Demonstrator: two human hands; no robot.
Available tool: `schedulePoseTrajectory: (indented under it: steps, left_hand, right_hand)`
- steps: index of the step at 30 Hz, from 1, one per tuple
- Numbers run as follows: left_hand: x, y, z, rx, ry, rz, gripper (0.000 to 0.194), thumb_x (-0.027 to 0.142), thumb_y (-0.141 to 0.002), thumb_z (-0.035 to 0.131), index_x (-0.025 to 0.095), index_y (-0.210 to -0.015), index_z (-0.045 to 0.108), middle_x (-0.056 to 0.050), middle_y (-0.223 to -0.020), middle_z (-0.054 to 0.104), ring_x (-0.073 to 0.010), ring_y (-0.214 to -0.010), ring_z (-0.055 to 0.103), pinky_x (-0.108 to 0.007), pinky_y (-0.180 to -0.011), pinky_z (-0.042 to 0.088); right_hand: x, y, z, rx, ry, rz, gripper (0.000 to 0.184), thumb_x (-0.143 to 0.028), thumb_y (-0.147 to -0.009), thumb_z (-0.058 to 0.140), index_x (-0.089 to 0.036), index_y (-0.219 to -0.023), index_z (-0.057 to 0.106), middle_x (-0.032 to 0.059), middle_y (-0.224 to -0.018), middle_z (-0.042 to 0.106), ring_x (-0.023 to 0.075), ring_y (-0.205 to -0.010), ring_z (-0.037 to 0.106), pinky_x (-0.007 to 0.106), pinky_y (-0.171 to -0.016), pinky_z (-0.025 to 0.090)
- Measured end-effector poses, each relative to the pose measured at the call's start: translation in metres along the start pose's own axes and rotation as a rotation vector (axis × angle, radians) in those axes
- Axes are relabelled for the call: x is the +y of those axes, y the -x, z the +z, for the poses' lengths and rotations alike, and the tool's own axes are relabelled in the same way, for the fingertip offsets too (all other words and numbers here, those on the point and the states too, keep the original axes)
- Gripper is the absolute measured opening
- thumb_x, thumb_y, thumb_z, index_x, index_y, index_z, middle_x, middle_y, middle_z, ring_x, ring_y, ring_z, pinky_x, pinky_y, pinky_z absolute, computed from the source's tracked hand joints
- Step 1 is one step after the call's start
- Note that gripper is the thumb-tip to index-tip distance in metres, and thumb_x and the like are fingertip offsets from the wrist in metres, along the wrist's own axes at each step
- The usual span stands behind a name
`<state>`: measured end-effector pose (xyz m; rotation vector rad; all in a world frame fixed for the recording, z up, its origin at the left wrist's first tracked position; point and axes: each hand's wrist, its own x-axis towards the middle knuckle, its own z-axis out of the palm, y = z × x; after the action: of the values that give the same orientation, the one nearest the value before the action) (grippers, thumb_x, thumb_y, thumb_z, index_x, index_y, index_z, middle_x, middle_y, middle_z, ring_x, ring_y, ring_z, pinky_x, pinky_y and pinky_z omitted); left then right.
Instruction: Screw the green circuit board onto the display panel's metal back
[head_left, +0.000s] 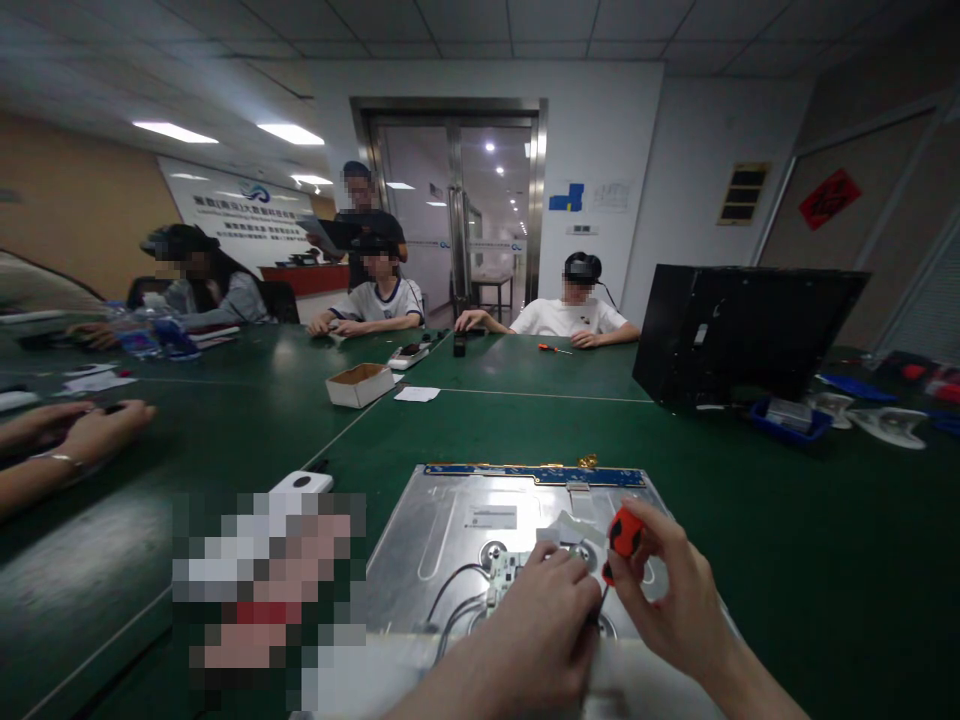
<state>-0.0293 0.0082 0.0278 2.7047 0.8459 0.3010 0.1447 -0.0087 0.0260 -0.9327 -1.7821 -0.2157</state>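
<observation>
My right hand (675,590) grips a red and black screwdriver (624,535) between thumb and fingers, its shaft slanting down toward my other hand. My left hand (547,610) is closed low over a small circuit board (499,578), and its fingertips are hidden, so what it holds cannot be made out. Both hands are above a flat silver metal panel (442,515), which looks like the back of a display. A blue circuit strip (487,472) runs along the panel's far edge. Dark cables (454,580) curve out from the small board.
The panel lies on a large green table (540,425). To the left is a white device (301,483) beside a pixelated patch. Farther off are an open cardboard box (360,384), another screwdriver (553,348) and a black monitor (750,330). Other people sit around the table; one stands.
</observation>
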Motion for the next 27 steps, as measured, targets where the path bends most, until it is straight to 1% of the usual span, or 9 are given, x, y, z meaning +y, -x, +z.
schedulePoseTrajectory:
  steps: [2, 4, 9, 12, 15, 19, 22, 27]
  left_hand:
    - [-0.0002, 0.0003, -0.0002, 0.0, 0.005, 0.004, 0.021, 0.017, -0.084, 0.057, 0.021, -0.105, 0.059, -0.008, -0.105, 0.064, -0.0272, -0.099, 0.058, -0.045, -0.099, 0.036]
    - [-0.0005, 0.0006, -0.0003, 0.003, 0.01, 0.007, 0.022, 0.016, -0.084, 0.057, 0.021, -0.105, 0.058, -0.008, -0.106, 0.064, -0.0272, -0.1, 0.058, -0.045, -0.1, 0.036]
    - [-0.0007, 0.0007, -0.0004, 0.0, 0.012, 0.007, 0.018, 0.016, -0.084, 0.056, 0.02, -0.1, 0.058, -0.008, -0.105, 0.065, -0.0271, -0.1, 0.058, -0.045, -0.1, 0.036]
    - [0.0002, 0.0004, -0.0012, 0.0, 0.012, 0.006, 0.017, 0.016, -0.083, 0.057, 0.02, -0.1, 0.058, -0.008, -0.104, 0.065, -0.0268, -0.1, 0.058, -0.044, -0.099, 0.037]
    - [0.0008, 0.0005, -0.0019, 0.001, 0.013, 0.005, 0.016, 0.016, -0.084, 0.056, 0.021, -0.1, 0.058, -0.008, -0.104, 0.065, -0.027, -0.1, 0.058, -0.044, -0.1, 0.036]
    - [0.0, 0.0008, -0.0013, 0.006, 0.005, 0.011, 0.018, 0.017, -0.085, 0.056, 0.021, -0.103, 0.058, -0.008, -0.105, 0.064, -0.0271, -0.1, 0.058, -0.044, -0.1, 0.036]
    - [-0.0007, 0.0007, -0.0003, 0.009, -0.004, 0.009, 0.02, 0.018, -0.085, 0.057, 0.022, -0.105, 0.059, -0.008, -0.106, 0.064, -0.0268, -0.1, 0.058, -0.043, -0.099, 0.037]
    - [-0.0001, 0.0004, -0.0001, 0.014, -0.009, 0.008, 0.022, 0.018, -0.086, 0.056, 0.022, -0.107, 0.059, -0.008, -0.105, 0.064, -0.027, -0.099, 0.058, -0.043, -0.098, 0.037]
  right_hand:
    - [0.0004, 0.0007, 0.0015, 0.023, 0.011, 0.004, 0.037, -0.026, -0.097, 0.05, -0.02, -0.133, 0.042, -0.0013, -0.074, 0.062, 0.0122, -0.049, 0.059, 0.025, -0.047, 0.051]
    - [0.0007, 0.0004, 0.0024, 0.04, 0.019, 0.002, 0.037, -0.028, -0.097, 0.052, -0.02, -0.132, 0.042, -0.0018, -0.074, 0.061, 0.0116, -0.048, 0.057, 0.025, -0.047, 0.051]
    - [0.0001, -0.0039, 0.0014, 0.036, 0.021, -0.033, 0.034, -0.033, -0.098, 0.053, -0.022, -0.129, 0.045, -0.0041, -0.071, 0.057, 0.0104, -0.045, 0.053, 0.023, -0.044, 0.048]
    - [-0.0008, -0.0057, 0.0004, 0.032, 0.019, -0.027, 0.034, -0.035, -0.099, 0.053, -0.022, -0.129, 0.044, -0.0022, -0.075, 0.06, 0.0103, -0.045, 0.052, 0.023, -0.043, 0.048]
    - [-0.001, -0.0045, -0.0004, 0.004, -0.009, -0.012, 0.038, -0.033, -0.099, 0.051, -0.022, -0.133, 0.041, 0.0016, -0.082, 0.064, 0.0114, -0.049, 0.056, 0.024, -0.044, 0.05]
    - [0.0001, -0.0012, -0.0019, -0.042, -0.027, 0.008, 0.04, -0.028, -0.098, 0.047, -0.02, -0.137, 0.039, 0.006, -0.089, 0.067, 0.0134, -0.055, 0.062, 0.026, -0.048, 0.053]
    - [0.0003, -0.001, -0.003, -0.059, -0.034, 0.015, 0.042, -0.024, -0.098, 0.045, -0.02, -0.138, 0.038, 0.0053, -0.088, 0.068, 0.0135, -0.054, 0.062, 0.027, -0.05, 0.054]
    - [-0.0014, -0.004, -0.003, -0.037, -0.033, 0.004, 0.042, -0.022, -0.096, 0.048, -0.02, -0.137, 0.04, 0.0009, -0.077, 0.065, 0.0133, -0.05, 0.06, 0.025, -0.047, 0.052]
